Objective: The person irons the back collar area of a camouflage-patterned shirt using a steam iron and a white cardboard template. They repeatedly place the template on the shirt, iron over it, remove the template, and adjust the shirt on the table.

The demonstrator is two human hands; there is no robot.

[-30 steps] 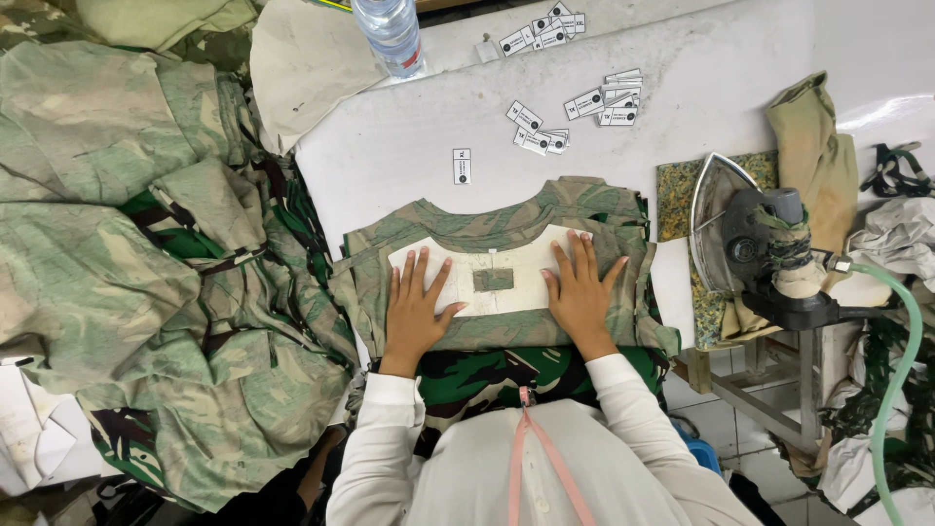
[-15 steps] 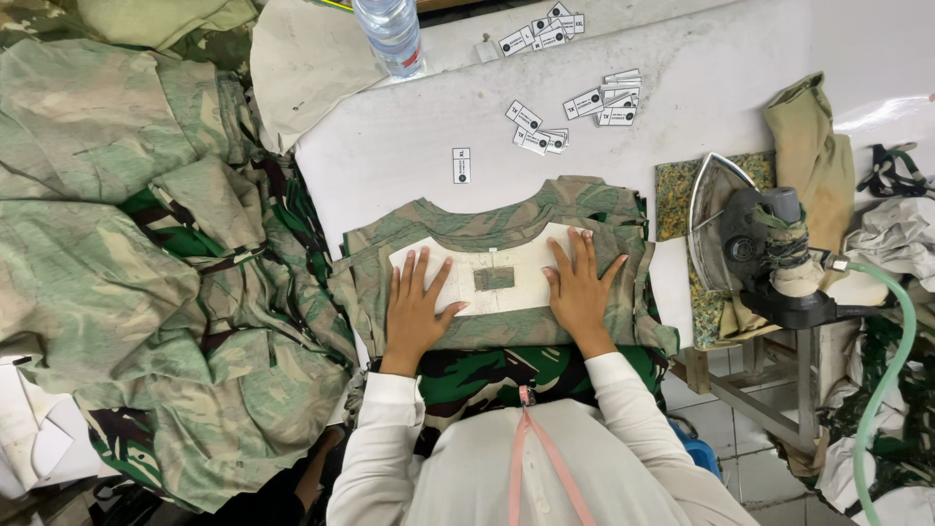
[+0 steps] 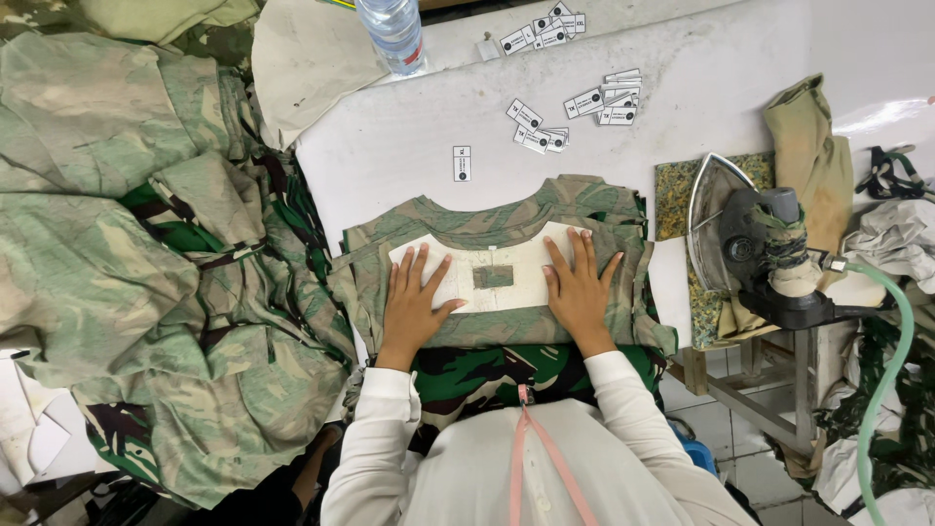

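White worktable (image 3: pixel 740 58), wooden side stand (image 3: pixel 769 390), pale tiled floor (image 3: pixel 755 472).

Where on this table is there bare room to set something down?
Bare white table lies between the folded camouflage shirt, the water bottle and the scattered paper tags; more beyond the tags, far right. Crowded: the garment pile on the left, the iron on the right. Both hands press the white template.

A green camouflage shirt (image 3: pixel 506 209) carries a white template (image 3: pixel 487 273), beside white labels (image 3: pixel 534 138) on the white table (image 3: pixel 701 88).
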